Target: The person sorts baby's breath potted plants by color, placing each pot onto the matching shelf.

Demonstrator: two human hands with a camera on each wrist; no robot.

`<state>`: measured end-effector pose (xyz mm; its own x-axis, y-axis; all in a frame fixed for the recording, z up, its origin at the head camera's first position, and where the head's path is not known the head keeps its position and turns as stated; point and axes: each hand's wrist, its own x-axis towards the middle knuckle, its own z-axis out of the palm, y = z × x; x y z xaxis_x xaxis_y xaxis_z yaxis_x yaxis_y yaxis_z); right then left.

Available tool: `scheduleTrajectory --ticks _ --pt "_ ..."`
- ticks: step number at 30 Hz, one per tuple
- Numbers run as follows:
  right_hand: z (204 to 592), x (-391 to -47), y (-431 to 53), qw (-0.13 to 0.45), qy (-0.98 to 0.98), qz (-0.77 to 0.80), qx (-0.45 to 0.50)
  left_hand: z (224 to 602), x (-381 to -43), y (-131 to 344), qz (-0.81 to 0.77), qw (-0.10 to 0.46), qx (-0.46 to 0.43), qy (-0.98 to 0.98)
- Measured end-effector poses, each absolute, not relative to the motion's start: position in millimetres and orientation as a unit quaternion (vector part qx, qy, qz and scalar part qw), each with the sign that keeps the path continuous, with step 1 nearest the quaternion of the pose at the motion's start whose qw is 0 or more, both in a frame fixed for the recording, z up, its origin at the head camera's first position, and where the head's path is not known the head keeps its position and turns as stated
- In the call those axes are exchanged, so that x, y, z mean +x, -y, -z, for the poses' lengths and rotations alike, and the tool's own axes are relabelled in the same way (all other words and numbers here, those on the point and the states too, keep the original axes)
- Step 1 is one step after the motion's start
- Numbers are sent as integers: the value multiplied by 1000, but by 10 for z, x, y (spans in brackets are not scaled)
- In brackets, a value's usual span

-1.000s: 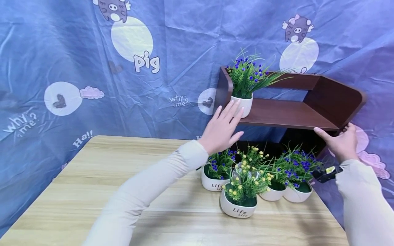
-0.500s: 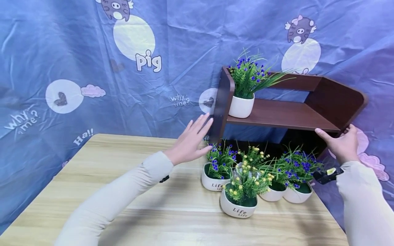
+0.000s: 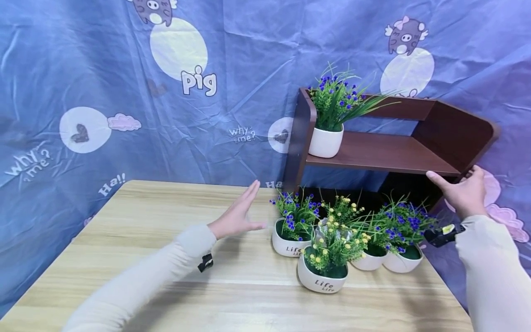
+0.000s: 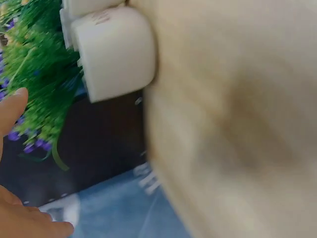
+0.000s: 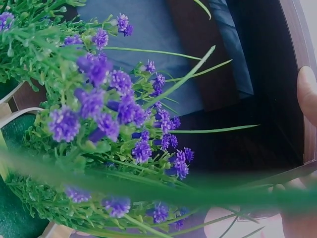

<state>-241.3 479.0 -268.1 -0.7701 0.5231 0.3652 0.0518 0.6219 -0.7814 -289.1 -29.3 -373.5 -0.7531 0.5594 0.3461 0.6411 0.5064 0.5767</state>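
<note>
My right hand [image 3: 462,191] grips the right side panel of a dark brown two-tier desk shelf [image 3: 386,152], thumb at the front edge and fingers around the outside. In the right wrist view the thumb [image 5: 307,94] lies on that edge, beyond purple flowers [image 5: 124,109]. My left hand [image 3: 237,216] is held above the table with fingers straight, thumb apart, holding nothing. Just right of it stands a potted plant [image 3: 290,246] with purple flowers and a white "Life" pot. Another purple-flowered potted plant [image 3: 326,142] stands at the left end of the shelf's upper tier.
A yellow-flowered potted plant [image 3: 322,279] stands frontmost on the wooden table [image 3: 166,203]. More potted plants, one with purple flowers [image 3: 402,263], crowd before the shelf's lower tier. A blue printed curtain [image 3: 249,83] hangs behind.
My left hand has come away from the pot on the upper tier, moving left and down past the shelf's side to above the table. My right hand stays on the shelf.
</note>
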Motion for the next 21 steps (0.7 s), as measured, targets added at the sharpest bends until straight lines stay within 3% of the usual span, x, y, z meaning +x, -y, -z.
scheduleTrajectory --ticks 8,21 --pt "2807 -2585 -5071 325 847 -397 -142 3983 -2826 159 401 -9 -307 863" --pt "2677 -2427 -4805 313 850 -393 -162 4121 -2726 -52 475 -67 -306 822"
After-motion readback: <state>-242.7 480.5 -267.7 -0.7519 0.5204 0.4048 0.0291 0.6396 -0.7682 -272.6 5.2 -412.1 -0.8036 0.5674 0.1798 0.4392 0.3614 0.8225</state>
